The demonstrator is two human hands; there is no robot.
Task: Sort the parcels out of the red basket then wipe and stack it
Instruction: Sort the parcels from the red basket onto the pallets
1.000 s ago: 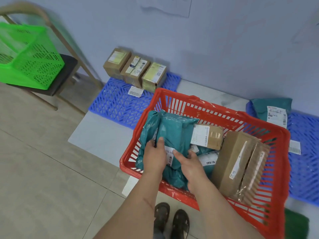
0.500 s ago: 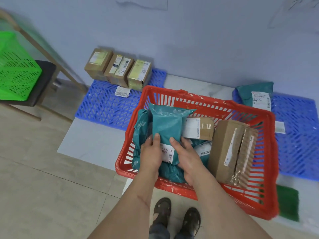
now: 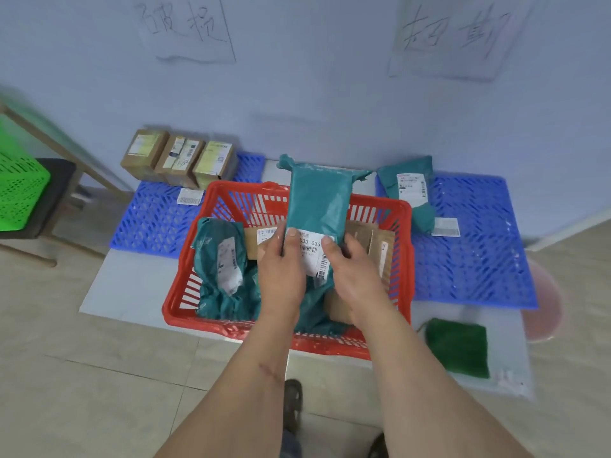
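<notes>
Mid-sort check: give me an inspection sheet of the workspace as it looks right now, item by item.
Surface: tiled floor with two blue plastic pallets, left and right.
Job's things: red basket holding a teal mailer bag and cardboard boxes; the lifted teal parcel is held above it.
Clutter: three cardboard boxes on the left pallet; one teal bag on the right pallet; loose labels; green cloth.
Grippers: left hand and right hand both grip the lifted parcel's lower end.
Cables: nothing seen.
Surroundings: green basket on a chair, handwritten wall signs, pink bucket.
</notes>
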